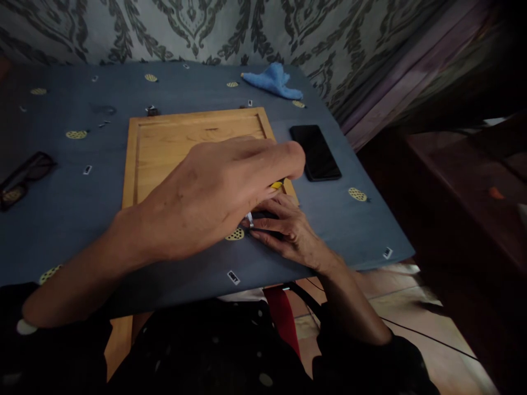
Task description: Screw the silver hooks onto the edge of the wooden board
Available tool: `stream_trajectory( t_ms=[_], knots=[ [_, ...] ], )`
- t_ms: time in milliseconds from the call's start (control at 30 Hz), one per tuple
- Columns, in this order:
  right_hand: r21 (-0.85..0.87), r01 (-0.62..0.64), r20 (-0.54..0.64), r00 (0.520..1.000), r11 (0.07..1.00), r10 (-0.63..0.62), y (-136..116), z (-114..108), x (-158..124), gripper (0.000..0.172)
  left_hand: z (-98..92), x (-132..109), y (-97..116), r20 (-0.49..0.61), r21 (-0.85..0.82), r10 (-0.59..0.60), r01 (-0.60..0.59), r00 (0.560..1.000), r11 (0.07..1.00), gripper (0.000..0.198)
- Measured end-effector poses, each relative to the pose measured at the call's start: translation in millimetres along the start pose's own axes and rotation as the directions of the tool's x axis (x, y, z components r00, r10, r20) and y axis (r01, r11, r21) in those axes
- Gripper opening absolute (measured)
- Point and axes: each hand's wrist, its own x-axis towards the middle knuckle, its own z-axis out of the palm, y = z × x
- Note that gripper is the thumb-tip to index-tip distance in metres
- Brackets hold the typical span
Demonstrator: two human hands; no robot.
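My left hand [222,186] reaches across in front of me, its fingers curled around a yellow-and-black thing [276,185], of which only a small bit shows. Just below it, my right hand [288,227] is closed on a dark object with a shiny silver piece [249,219] at its left end. The left hand covers most of what the two hands work on, so its kind cannot be made out. Both hands are close together over the near right corner of a wooden board [197,118] with a raised rim.
A black phone [316,152] lies right of the board. At the back is a crumpled blue cloth [272,81]. Dark-framed glasses [28,176] rest at the left. A small dark item [152,111] sits by the board's far edge. The patterned blue tablecloth [362,230] ends at the right.
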Motion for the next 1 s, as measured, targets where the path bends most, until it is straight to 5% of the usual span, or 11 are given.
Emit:
stream_trajectory(
  t_ms=[267, 567, 1000],
  knots=[
    [-0.02, -0.017, 0.017, 1.0, 1.0, 0.018, -1.3, -0.8, -0.5, 0.016, 12.9, 0.1, -6.1, -0.09, 0.003, 0.057, -0.057, 0.994, 0.998, 0.006],
    [-0.039, 0.006, 0.008, 1.0, 0.999, -0.006, 0.8, 0.7, -2.0, 0.017, 19.1, -2.2, 3.0, -0.204, -0.075, -0.189, 0.177, 0.961, 0.981, 0.018],
    [-0.044, -0.001, 0.006, 1.0, 0.999, 0.002, -0.9, 0.1, -1.0, 0.016, 11.6, -1.4, 4.3, -0.112, -0.066, -0.159, 0.152, 0.981, 0.986, 0.017]
  ],
)
